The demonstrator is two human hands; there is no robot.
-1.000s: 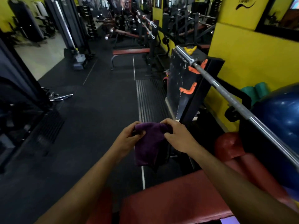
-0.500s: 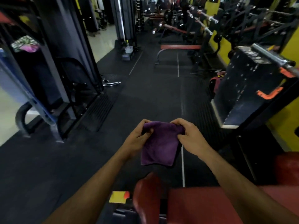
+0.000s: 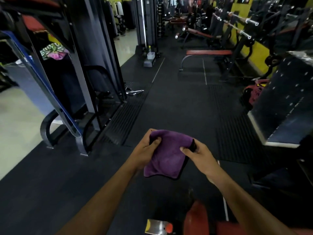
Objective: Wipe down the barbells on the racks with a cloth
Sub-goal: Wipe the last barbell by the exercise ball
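Panned further left since prior frame, barbell at 2 o'clock gone; L hand point(image 3: 144, 150) & R hand point(image 3: 197, 154) pinched purple cloth point(image 3: 167, 158) top corners.

The purple cloth point(image 3: 166, 156) hides the fingers of the left hand point(image 3: 144, 152) and of the right hand point(image 3: 197, 154) behind its upper corners; only the thumbs show in front. Far right, the barbells point(image 3: 237, 19) on the racks are small and blurred, their far ends lost in dark clutter. The near red bench pad point(image 3: 196, 221) is cut off by the bottom edge. The black perforated panel point(image 3: 286, 102) runs off the right edge.
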